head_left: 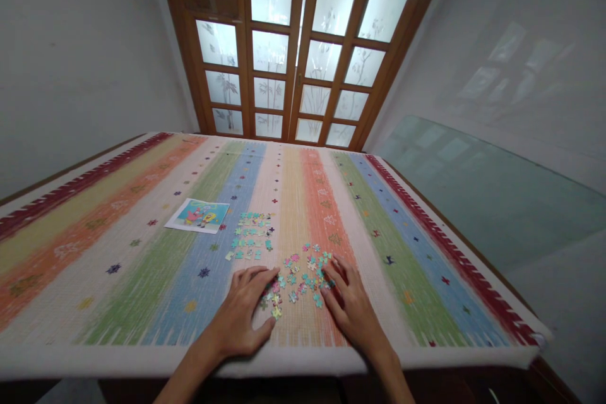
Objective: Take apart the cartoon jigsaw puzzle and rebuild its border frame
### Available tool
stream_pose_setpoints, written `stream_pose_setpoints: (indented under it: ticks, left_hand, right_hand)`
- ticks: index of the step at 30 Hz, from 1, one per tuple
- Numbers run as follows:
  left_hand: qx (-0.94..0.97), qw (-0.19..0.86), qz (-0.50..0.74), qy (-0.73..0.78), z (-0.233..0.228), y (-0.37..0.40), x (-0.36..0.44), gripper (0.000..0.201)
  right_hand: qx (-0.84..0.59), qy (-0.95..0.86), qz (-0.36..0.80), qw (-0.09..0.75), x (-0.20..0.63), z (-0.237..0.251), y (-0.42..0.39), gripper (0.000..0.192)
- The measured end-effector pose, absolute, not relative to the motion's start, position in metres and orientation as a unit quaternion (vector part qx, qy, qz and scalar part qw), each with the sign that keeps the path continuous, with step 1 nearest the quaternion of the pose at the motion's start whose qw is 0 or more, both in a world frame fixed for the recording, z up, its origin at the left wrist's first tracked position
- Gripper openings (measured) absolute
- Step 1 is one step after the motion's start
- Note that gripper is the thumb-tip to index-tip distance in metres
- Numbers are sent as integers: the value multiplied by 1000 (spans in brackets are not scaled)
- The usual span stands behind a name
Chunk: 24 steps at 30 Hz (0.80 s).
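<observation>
"While the left hand [246, 306] and right hand [349, 297] spread wide around the loose puzzle pieces [307, 279], what helps?"

"Slide softly, I'd say. Keep them flat on the cloth [293, 189], off those neat rows [253, 231]."

Striped cloth [426, 309] (green, blue, orange); turquoise, pink puzzle pieces [307, 279]

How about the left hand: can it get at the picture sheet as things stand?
Probably yes: only striped cloth shows between the left hand and the picture sheet, and the rows of puzzle pieces sit to the right of that path.
</observation>
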<state>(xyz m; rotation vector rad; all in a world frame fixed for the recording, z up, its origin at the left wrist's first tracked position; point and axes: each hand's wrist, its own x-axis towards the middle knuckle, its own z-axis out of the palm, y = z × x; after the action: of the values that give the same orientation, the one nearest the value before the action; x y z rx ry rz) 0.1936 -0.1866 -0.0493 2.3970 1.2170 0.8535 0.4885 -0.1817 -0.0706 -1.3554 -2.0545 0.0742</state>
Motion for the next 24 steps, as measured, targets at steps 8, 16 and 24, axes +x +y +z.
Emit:
stream_pose_setpoints:
  ticks: [8,16,24]
  left_hand:
    - [831,172,313,427,-48,-186,193,85]
    - [829,151,323,430,-53,-184,195,67]
    - [829,147,323,433,-53,-184,195,57]
  right_hand:
    - [-524,-782,28,336,490,-74,-182,37]
    - [-531,-777,31,337,489,-75,-183,37]
    - [-533,-780,29,327,490,-76,-181,37]
